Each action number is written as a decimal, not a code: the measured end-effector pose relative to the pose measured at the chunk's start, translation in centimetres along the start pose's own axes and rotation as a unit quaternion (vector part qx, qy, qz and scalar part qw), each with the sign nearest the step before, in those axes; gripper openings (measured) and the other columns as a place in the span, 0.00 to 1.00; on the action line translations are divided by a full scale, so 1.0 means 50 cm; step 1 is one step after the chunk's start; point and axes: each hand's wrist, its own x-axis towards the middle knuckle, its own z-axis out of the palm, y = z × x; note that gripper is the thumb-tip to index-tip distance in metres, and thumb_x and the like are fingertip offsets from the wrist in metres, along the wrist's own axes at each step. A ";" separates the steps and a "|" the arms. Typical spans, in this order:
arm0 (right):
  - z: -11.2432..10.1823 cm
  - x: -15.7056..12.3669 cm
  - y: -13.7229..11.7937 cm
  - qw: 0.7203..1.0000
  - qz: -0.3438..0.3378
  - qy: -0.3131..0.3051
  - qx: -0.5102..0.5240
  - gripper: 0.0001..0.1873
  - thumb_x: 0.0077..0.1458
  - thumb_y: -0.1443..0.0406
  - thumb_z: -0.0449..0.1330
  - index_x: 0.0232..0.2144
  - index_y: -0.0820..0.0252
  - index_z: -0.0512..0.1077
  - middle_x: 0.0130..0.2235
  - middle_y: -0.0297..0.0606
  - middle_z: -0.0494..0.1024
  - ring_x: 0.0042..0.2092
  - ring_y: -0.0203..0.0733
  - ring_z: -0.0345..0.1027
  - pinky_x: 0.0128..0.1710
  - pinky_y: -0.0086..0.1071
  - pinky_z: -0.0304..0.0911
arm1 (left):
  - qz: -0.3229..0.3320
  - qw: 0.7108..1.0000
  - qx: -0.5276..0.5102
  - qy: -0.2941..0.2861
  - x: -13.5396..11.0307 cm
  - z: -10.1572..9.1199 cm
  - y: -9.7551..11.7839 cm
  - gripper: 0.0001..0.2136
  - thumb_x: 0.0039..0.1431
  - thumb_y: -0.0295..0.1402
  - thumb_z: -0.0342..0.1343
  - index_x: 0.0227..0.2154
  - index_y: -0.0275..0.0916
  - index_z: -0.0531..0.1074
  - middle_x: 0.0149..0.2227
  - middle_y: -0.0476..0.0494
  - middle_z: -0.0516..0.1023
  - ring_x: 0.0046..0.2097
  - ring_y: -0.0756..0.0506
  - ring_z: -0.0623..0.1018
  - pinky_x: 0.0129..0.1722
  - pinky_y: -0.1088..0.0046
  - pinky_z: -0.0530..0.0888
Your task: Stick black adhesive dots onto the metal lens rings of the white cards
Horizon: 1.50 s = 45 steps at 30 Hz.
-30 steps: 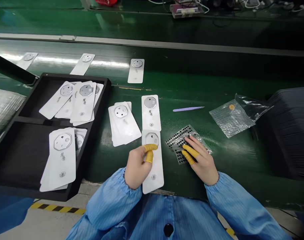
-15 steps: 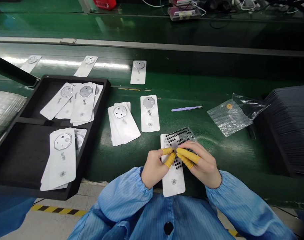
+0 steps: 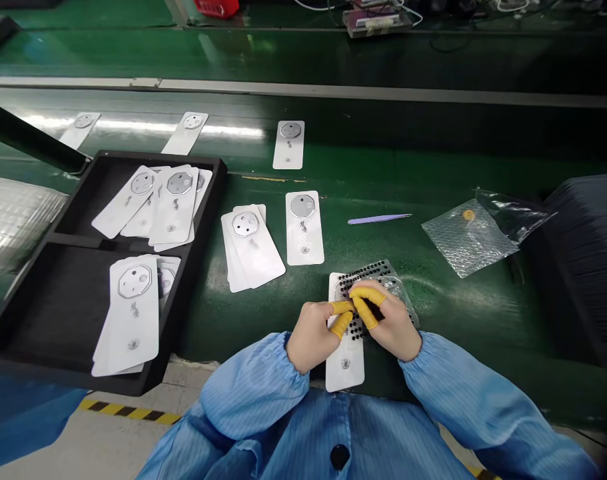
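Observation:
My left hand point(image 3: 316, 333), with yellow finger cots, pinches the upper part of a white card point(image 3: 344, 360) that has a metal octagon near its top. My right hand point(image 3: 386, 320), also in yellow cots, is curled with its fingertips pressed against the left fingertips over a clear sheet of small black dots point(image 3: 370, 280), which overlaps the card's top. What the right fingertips pinch is too small to make out. Both hands meet at the near table edge.
A black tray point(image 3: 48, 313) at left holds several white cards. More cards lie loose on the green table point(image 3: 433, 167), one stack point(image 3: 253, 247) and one single point(image 3: 304, 228) just ahead. Purple tweezers point(image 3: 378, 219) and a bubble-wrap bag point(image 3: 470, 237) lie right, dark stacked sheets point(image 3: 588, 260) beyond.
My left hand slid the white card to the right, under the dot sheet. My right hand curled in and now meets the left fingertips over the sheet.

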 end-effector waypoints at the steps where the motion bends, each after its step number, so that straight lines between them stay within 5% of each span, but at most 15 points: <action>1: 0.000 0.002 0.003 1.000 0.027 0.014 0.008 0.07 0.60 0.71 0.53 0.40 0.60 0.68 0.40 0.42 0.72 0.43 0.39 0.70 0.42 0.36 0.70 | 0.006 1.000 0.004 -0.004 -0.002 -0.005 0.000 0.12 0.57 0.29 0.53 0.42 0.37 0.77 0.42 0.41 0.82 0.42 0.40 0.81 0.46 0.64 0.75; 4: -0.010 0.010 0.006 0.997 0.041 0.062 -0.009 0.06 0.58 0.71 0.54 0.39 0.59 0.68 0.42 0.42 0.71 0.45 0.41 0.68 0.44 0.39 0.69 | 0.020 0.999 -0.019 0.025 -0.022 -0.027 0.001 0.18 0.57 0.30 0.54 0.51 0.38 0.70 0.44 0.41 0.80 0.43 0.40 0.80 0.45 0.64 0.76; 10: -0.031 0.024 -0.049 0.982 -0.040 0.146 -0.112 0.14 0.53 0.73 0.59 0.41 0.56 0.69 0.41 0.41 0.70 0.42 0.42 0.67 0.40 0.37 0.68 | -0.002 0.985 -0.128 0.112 -0.066 -0.045 0.026 0.25 0.57 0.35 0.57 0.57 0.40 0.61 0.30 0.44 0.80 0.29 0.44 0.78 0.29 0.70 0.76; 16: -0.012 0.008 -0.082 0.989 -0.046 0.114 -0.088 0.18 0.57 0.67 0.57 0.50 0.50 0.66 0.40 0.37 0.75 0.41 0.44 0.70 0.42 0.41 0.67 | -0.004 0.993 -0.092 0.075 -0.064 -0.028 0.065 0.13 0.55 0.34 0.59 0.43 0.40 0.70 0.27 0.47 0.77 0.27 0.45 0.76 0.24 0.72 0.73; 21: -0.023 0.007 -0.082 0.992 -0.062 0.086 -0.065 0.19 0.58 0.68 0.54 0.52 0.50 0.64 0.41 0.37 0.76 0.41 0.43 0.72 0.43 0.41 0.67 | -0.007 0.997 -0.023 0.077 -0.067 -0.022 0.073 0.05 0.54 0.32 0.57 0.33 0.40 0.67 0.22 0.49 0.72 0.23 0.47 0.72 0.20 0.73 0.68; 28: -0.037 0.010 -0.088 0.984 -0.118 0.049 -0.125 0.25 0.59 0.73 0.50 0.58 0.54 0.61 0.46 0.40 0.77 0.48 0.46 0.71 0.51 0.47 0.66 | 0.014 0.997 0.005 0.082 -0.067 -0.017 0.072 0.10 0.52 0.32 0.57 0.25 0.42 0.59 0.20 0.51 0.71 0.21 0.47 0.73 0.17 0.74 0.66; 32: -0.050 0.011 -0.101 0.969 -0.146 -0.016 -0.198 0.21 0.59 0.72 0.50 0.55 0.63 0.64 0.57 0.54 0.67 0.59 0.55 0.61 0.56 0.58 0.59 | -0.001 0.998 -0.046 0.041 -0.068 -0.024 0.075 0.08 0.53 0.33 0.58 0.29 0.41 0.63 0.25 0.47 0.76 0.26 0.44 0.78 0.22 0.71 0.72; 35: -0.060 0.013 -0.115 0.966 -0.155 -0.060 -0.198 0.22 0.58 0.72 0.51 0.55 0.67 0.62 0.61 0.59 0.60 0.62 0.59 0.54 0.54 0.57 0.62 | 0.012 0.995 -0.098 0.002 -0.072 -0.029 0.076 0.08 0.52 0.31 0.59 0.34 0.39 0.66 0.29 0.44 0.78 0.30 0.43 0.80 0.27 0.70 0.77; 41: -0.049 0.003 -0.103 0.977 -0.128 -0.066 -0.157 0.30 0.56 0.74 0.54 0.61 0.67 0.56 0.61 0.58 0.61 0.63 0.59 0.53 0.55 0.56 0.63 | 0.010 0.982 -0.183 -0.034 -0.069 -0.022 0.065 0.16 0.53 0.31 0.60 0.43 0.35 0.66 0.31 0.40 0.79 0.32 0.41 0.81 0.29 0.69 0.78; 45: -0.045 -0.012 -0.076 0.997 -0.071 -0.019 -0.035 0.27 0.58 0.72 0.52 0.60 0.57 0.59 0.64 0.48 0.56 0.63 0.53 0.55 0.57 0.52 0.62 | 0.008 0.942 -0.333 -0.038 -0.057 -0.040 0.054 0.26 0.56 0.36 0.58 0.55 0.34 0.58 0.39 0.35 0.79 0.37 0.41 0.81 0.36 0.65 0.79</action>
